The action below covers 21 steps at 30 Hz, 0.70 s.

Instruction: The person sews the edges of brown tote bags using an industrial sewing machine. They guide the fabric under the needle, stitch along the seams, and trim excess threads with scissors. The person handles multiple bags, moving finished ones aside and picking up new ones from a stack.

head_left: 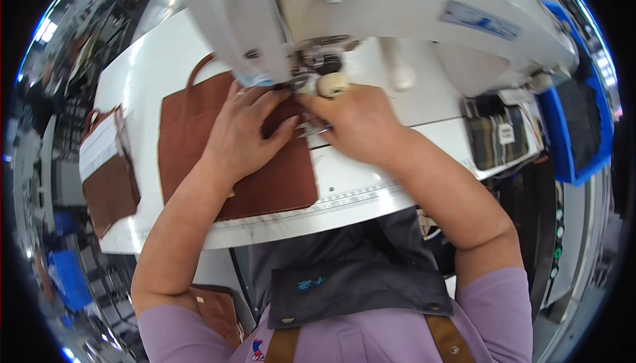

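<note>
A brown fabric bag piece (192,131) lies flat on the white sewing table (358,184), its curved handle pointing toward the machine. My left hand (242,131) presses flat on the brown piece, fingers spread and reaching toward the needle area (315,64). My right hand (351,121) rests just right of it under the white sewing machine head (411,5); its fingers are curled and seem to pinch a small metal tool (306,127) near the presser foot. A taped fingertip (332,84) shows on that hand.
More brown pieces (109,177) are stacked at the table's left edge. Striped fabric (497,141) sits at the right beside a blue bin (576,131). Another brown piece (215,310) lies below the table by my left elbow.
</note>
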Motion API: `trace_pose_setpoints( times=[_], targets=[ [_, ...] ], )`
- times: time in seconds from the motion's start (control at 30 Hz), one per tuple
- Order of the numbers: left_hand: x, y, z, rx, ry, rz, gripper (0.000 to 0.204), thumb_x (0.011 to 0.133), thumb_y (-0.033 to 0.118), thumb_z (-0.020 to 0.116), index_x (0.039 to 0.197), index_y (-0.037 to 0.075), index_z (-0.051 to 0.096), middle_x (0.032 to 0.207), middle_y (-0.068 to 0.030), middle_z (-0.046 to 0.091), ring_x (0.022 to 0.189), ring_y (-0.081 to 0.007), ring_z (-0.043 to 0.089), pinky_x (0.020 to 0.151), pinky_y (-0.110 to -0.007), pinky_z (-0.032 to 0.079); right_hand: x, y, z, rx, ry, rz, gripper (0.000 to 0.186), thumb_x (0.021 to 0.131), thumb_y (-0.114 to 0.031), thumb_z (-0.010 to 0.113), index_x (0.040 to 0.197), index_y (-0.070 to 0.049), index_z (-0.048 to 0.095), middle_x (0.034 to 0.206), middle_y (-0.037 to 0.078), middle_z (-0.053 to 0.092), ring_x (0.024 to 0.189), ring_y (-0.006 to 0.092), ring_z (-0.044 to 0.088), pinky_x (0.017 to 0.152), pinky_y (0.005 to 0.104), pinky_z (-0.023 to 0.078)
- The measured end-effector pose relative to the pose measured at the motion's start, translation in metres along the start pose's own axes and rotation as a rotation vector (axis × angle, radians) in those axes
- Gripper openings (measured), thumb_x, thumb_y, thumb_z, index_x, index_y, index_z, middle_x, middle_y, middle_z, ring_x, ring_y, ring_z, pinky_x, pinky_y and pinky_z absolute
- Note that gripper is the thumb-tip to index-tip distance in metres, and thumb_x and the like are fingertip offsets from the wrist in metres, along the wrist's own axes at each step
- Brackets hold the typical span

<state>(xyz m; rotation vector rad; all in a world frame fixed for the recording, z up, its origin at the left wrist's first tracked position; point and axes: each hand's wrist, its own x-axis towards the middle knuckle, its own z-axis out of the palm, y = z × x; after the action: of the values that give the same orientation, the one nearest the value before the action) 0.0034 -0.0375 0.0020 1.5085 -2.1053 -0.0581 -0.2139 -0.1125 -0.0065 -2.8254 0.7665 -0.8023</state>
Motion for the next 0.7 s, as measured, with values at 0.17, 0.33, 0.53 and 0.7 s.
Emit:
trace_pose_setpoints(
  times=[0.17, 0.33, 0.53, 0.7],
  targets=[
    [0.0035, 0.0017, 0.0038, -0.036, 0.003, -0.009, 0.041, 0.086, 0.017, 0.076, 0.122, 0.000, 0.068, 0.119, -0.0197, 0.069, 0.111, -0.0409, 0.063, 0.103, -0.049, 0.047, -0.0017, 0.0051, 0.0053, 0.020, 0.013, 0.033, 0.022, 0.085, -0.026, 0.074, 0.101, -0.012, 0.072, 0.099, 0.011, 0.061, 0.077, 0.0314, 0.071, 0.065, 0.0451, 0.058],
    [0.0030, 0.0023, 0.0033, -0.002, -0.026, -0.009, 0.041, 0.087, 0.015, 0.075, 0.124, -0.002, 0.067, 0.123, -0.0209, 0.068, 0.114, -0.0417, 0.062, 0.102, -0.049, 0.048, -0.0002, 0.0041, 0.0024, 0.023, -0.085, 0.064, 0.026, 0.084, -0.028, 0.076, 0.105, -0.013, 0.073, 0.103, 0.012, 0.062, 0.081, 0.0299, 0.072, 0.069, 0.0441, 0.059],
    [0.0026, 0.0028, 0.0002, -0.001, -0.048, -0.001, 0.042, 0.087, 0.015, 0.074, 0.125, -0.002, 0.066, 0.127, -0.0220, 0.067, 0.117, -0.0417, 0.062, 0.103, -0.048, 0.048, -0.0004, 0.0033, 0.0027, 0.008, -0.094, 0.044, 0.029, 0.083, -0.030, 0.077, 0.105, -0.011, 0.073, 0.107, 0.013, 0.062, 0.083, 0.0278, 0.073, 0.069, 0.0430, 0.059],
    [0.0012, 0.0003, -0.0008, -0.019, -0.047, 0.008, 0.043, 0.087, 0.015, 0.073, 0.126, -0.001, 0.066, 0.127, -0.0216, 0.068, 0.116, -0.0411, 0.064, 0.102, -0.048, 0.048, -0.0004, 0.0031, 0.0025, 0.008, -0.081, 0.026, 0.029, 0.082, -0.030, 0.077, 0.102, -0.009, 0.072, 0.109, 0.013, 0.062, 0.083, 0.0274, 0.073, 0.069, 0.0427, 0.058]
  ],
)
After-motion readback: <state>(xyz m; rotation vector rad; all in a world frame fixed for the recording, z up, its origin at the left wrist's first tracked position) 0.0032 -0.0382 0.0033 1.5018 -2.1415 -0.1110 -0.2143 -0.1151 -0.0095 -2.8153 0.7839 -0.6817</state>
